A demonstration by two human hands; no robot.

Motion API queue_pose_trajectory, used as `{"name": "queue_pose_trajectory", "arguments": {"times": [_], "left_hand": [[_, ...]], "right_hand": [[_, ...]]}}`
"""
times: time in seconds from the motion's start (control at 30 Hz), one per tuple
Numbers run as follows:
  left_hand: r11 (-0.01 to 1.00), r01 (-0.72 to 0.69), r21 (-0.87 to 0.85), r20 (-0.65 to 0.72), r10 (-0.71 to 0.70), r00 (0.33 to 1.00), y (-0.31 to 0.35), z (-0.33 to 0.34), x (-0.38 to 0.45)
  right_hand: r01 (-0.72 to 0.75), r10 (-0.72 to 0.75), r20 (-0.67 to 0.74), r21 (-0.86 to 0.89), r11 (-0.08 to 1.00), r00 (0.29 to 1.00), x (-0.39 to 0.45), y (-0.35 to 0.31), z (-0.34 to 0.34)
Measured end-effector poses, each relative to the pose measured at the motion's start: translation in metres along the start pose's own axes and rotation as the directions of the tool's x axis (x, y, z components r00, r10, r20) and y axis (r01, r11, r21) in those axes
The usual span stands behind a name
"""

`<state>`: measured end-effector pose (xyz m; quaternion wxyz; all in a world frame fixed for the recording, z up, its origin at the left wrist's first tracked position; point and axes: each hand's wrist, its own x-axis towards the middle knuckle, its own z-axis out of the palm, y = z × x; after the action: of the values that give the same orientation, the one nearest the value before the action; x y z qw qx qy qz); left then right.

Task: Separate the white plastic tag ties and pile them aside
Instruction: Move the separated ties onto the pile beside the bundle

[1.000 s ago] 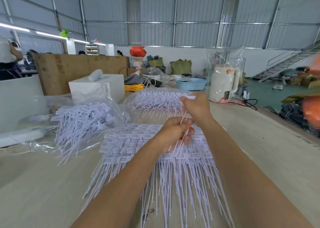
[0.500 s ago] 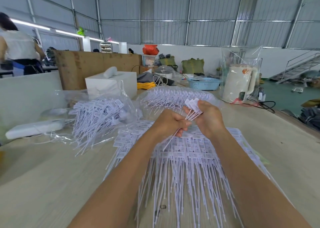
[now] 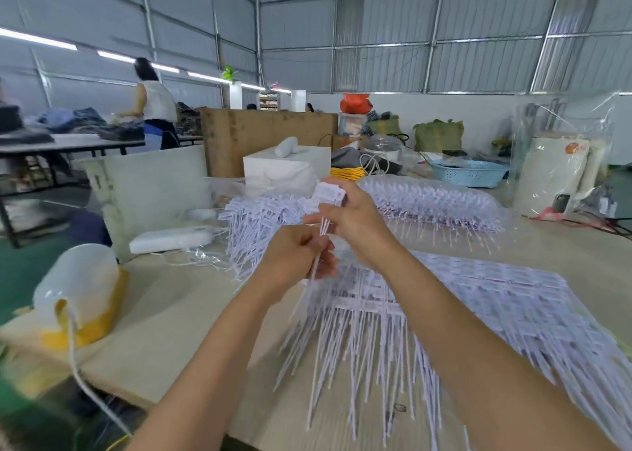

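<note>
A wide sheet of joined white tag ties (image 3: 455,317) lies spread on the wooden table (image 3: 178,320), tails toward me. Above its far edge my right hand (image 3: 359,221) grips a small bunch of ties (image 3: 330,194) by the flat label ends. Just below it, my left hand (image 3: 294,259) pinches the thin tails of that same bunch. A loose pile of separated ties (image 3: 260,225) lies behind my left hand. A clear bag full of ties (image 3: 431,204) rests beyond my right hand.
A white and yellow kettle-like jug (image 3: 78,296) with a cord stands at the table's left edge. White boxes (image 3: 284,170), a blue basket (image 3: 468,173) and a bagged white appliance (image 3: 554,173) line the back. A person (image 3: 154,105) works at another table, far left.
The view has swung left and the jug has come into sight. Both hands lifted the bunch a little off the sheet, the right hand higher, the left sliding down the tails.
</note>
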<state>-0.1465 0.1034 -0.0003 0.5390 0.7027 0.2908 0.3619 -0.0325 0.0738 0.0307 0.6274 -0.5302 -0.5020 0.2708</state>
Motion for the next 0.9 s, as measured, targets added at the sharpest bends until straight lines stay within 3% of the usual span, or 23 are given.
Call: {"name": "queue_pose_trajectory", "arguments": {"times": [0.17, 0.33, 0.43, 0.5, 0.63, 0.73, 0.9], "left_hand": [[0.991, 0.105, -0.083, -0.253, -0.123, 0.960, -0.015, -0.051, 0.007], [0.938, 0.253, 0.237, -0.414, -0.138, 0.900, -0.030, -0.088, 0.059], [0.847, 0.291, 0.445, -0.440, -0.077, 0.895, -0.035, -0.092, 0.094], [0.829, 0.285, 0.481, -0.407, -0.077, 0.910, -0.038, -0.089, 0.117], [0.660, 0.304, 0.687, -0.418, 0.017, 0.908, -0.043, -0.071, 0.142], [0.447, 0.300, 0.843, -0.376, 0.091, 0.922, -0.061, -0.063, 0.154], [0.207, 0.267, 0.941, -0.296, 0.120, 0.948, -0.068, -0.047, 0.151]], "right_hand": [[-0.065, 0.076, 0.055, -0.175, 0.982, 0.996, 0.024, 0.010, 0.062], [-0.137, 0.165, 0.067, -0.305, 0.942, 0.984, 0.031, 0.026, 0.069], [-0.086, 0.129, 0.080, -0.402, 0.912, 0.988, 0.031, 0.036, 0.056], [-0.074, 0.114, 0.065, -0.437, 0.896, 0.991, 0.034, 0.040, 0.045], [-0.079, 0.115, 0.047, -0.469, 0.880, 0.992, 0.036, 0.048, 0.031], [-0.035, 0.084, 0.067, -0.536, 0.843, 0.994, 0.033, 0.054, 0.024], [0.062, -0.003, 0.078, -0.764, 0.642, 0.997, 0.026, 0.055, 0.015]]}}
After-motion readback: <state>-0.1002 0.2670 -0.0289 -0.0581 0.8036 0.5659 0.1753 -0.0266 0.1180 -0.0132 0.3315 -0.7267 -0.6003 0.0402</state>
